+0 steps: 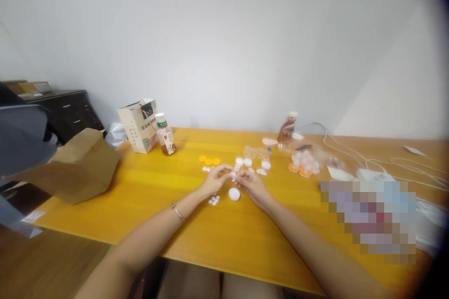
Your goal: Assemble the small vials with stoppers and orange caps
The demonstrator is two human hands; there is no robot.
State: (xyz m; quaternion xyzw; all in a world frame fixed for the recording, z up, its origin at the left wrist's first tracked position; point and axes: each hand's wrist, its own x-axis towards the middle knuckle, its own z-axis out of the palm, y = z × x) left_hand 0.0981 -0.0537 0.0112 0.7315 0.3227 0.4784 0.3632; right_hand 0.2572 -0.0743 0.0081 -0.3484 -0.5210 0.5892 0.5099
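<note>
Over the middle of the table, my left hand (214, 181) and my right hand (253, 187) meet at the fingertips. Between them they pinch a small pale pink-white piece (233, 176), too small and blurred to name. Just below sits a round white lid-like disc (234, 194). To its left lie several small white discs (213, 200). Beyond my hands are several yellow discs (208, 161), white round lids (265, 165) and small white pieces (261, 172). My left wrist wears a bracelet.
On the wooden table (196, 243) stand a paper gift bag (138, 128) and a bottle (164, 135) at back left. A brown paper bag (87, 163) rests at the left edge. At right are a brown bottle (286, 128), pale pink balls (306, 161), cables (365, 154) and a pixelated area.
</note>
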